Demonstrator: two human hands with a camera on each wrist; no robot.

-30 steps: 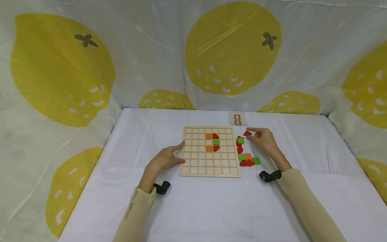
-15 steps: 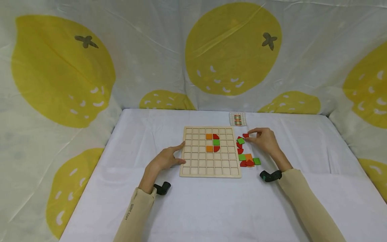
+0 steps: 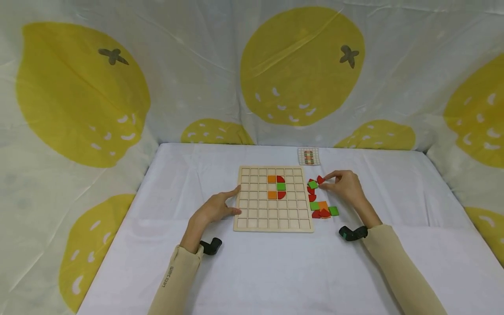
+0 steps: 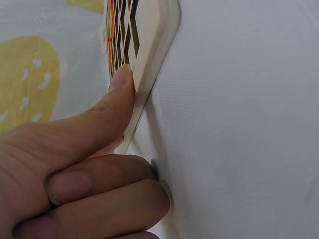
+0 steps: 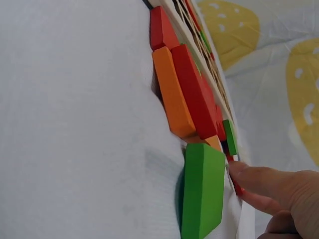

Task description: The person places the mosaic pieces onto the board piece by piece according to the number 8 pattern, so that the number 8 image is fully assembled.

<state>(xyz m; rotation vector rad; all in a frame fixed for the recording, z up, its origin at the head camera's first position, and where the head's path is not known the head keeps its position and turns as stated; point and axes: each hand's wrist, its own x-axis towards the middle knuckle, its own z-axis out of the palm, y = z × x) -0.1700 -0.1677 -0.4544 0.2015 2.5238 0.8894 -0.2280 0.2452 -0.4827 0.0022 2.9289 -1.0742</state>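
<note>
My left hand (image 3: 214,207) steadies the wooden grid board (image 3: 252,222) at its left edge. Thumb and index finger are spread apart along that edge; in the left wrist view the thumb lies against it and other fingers are folded underneath. To the right of the board, my right hand (image 3: 345,186) pinches a red quarter-circle tile (image 3: 320,180) between thumb and index finger, low over the table. Two orange squares (image 3: 272,179), two red quarter-circles (image 3: 281,195) and one green square (image 3: 281,187) sit in the board's cells.
Several loose tiles lie along the board's right side, among them a green square (image 3: 333,211), an orange square (image 3: 323,205) and overlapping red pieces (image 3: 324,213). A small pattern card (image 3: 309,156) lies behind, on the white cloth (image 3: 260,271). Lemon-print fabric (image 3: 303,65) hangs around the table.
The right hand has drawn slightly toward the person, and the red tile has turned between its fingers. The left hand and the board stay put.
</note>
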